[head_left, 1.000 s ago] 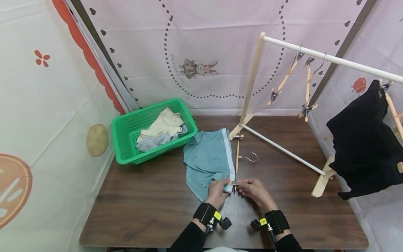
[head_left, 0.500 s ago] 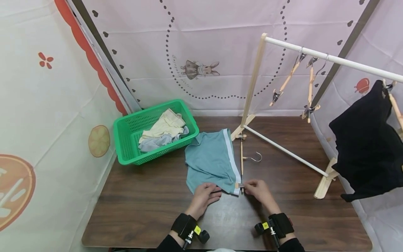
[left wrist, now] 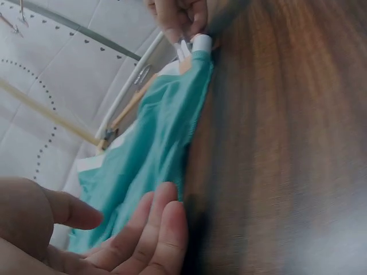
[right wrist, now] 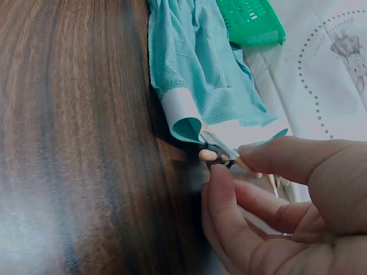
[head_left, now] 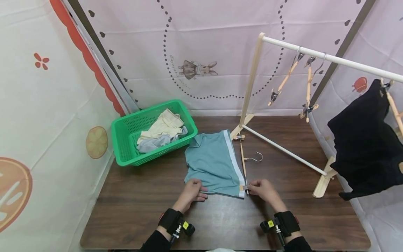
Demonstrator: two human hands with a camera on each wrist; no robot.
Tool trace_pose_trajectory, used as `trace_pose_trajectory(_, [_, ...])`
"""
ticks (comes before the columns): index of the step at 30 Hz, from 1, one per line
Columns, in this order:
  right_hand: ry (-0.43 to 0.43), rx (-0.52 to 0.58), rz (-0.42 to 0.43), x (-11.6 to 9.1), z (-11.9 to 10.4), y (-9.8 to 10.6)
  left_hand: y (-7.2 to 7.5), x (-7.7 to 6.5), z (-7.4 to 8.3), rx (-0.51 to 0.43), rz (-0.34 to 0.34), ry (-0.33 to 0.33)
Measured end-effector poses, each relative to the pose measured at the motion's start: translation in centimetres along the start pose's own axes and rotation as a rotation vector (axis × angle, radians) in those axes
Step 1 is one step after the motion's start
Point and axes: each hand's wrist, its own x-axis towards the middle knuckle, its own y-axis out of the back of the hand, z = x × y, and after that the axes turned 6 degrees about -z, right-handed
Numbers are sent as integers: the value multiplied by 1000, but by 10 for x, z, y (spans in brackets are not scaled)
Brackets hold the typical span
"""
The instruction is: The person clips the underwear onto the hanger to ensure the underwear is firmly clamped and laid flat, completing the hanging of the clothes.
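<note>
A pair of teal shorts (head_left: 212,162) with a white waistband lies on the table, waistband to the right. Along that band lies a wooden clip hanger (head_left: 243,159), its metal hook pointing right. Its near clip (head_left: 243,188) sits on the waistband's near corner. My right hand (head_left: 264,190) pinches this clip between thumb and fingers, plainly seen in the right wrist view (right wrist: 275,200). The far clip (head_left: 239,137) lies beside the rack's foot, apart from the band. My left hand (head_left: 190,192) is at the shorts' near left edge, fingers loosely extended, gripping nothing; contact is unclear.
A green basket (head_left: 126,157) with cream and grey-blue cloths stands at the back left. To the right rises a wooden rack with a white rail (head_left: 315,54). Hangers (head_left: 308,87) and a black garment (head_left: 365,140) hang from it. White printed cloth walls surround the table.
My left hand has let go of the waistband corner and moved left along the shorts' near edge. The near clip, waistband corner and right hand have shifted slightly right.
</note>
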Motion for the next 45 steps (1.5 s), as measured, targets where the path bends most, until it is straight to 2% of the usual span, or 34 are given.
trace_pose_trajectory(3, [-7, -85, -5, 0, -3, 3, 1, 8, 11, 73, -16, -17])
trace_pose_trajectory(6, [-32, -187, 11, 0, -5, 3, 2, 23, 25, 143, -10, -73])
trace_pose_trajectory(9, [-56, -276, 32, 1, -7, 3, 2, 43, 36, 182, 1, -158])
trace_pose_trajectory(12, [-39, -335, 68, 8, -15, 6, 2, 67, 47, 216, 12, -235])
trace_pose_trajectory(18, [42, -360, 232, 46, -41, 19, -4, 115, 68, 301, 11, -355])
trace_pose_trajectory(22, [94, -341, 274, 77, -55, 20, -9, 143, 76, 380, 20, -415])
trace_pose_trajectory(27, [78, -289, 288, 107, -65, 19, -12, 173, 83, 468, 5, -405])
trace_pose_trajectory(30, [60, -264, 291, 122, -66, 18, -13, 188, 86, 530, -29, -398])
trace_pose_trajectory(33, [40, -231, 285, 132, -64, 16, -17, 200, 89, 633, -72, -391])
trace_pose_trajectory(36, [26, -178, 264, 138, -60, 16, -24, 207, 91, 720, -103, -383])
trace_pose_trajectory(39, [10, -92, 241, 142, -57, 17, -31, 211, 94, 734, -112, -354])
trace_pose_trajectory(45, [7, 127, 202, 147, -55, 23, -47, 215, 111, 800, -54, -245])
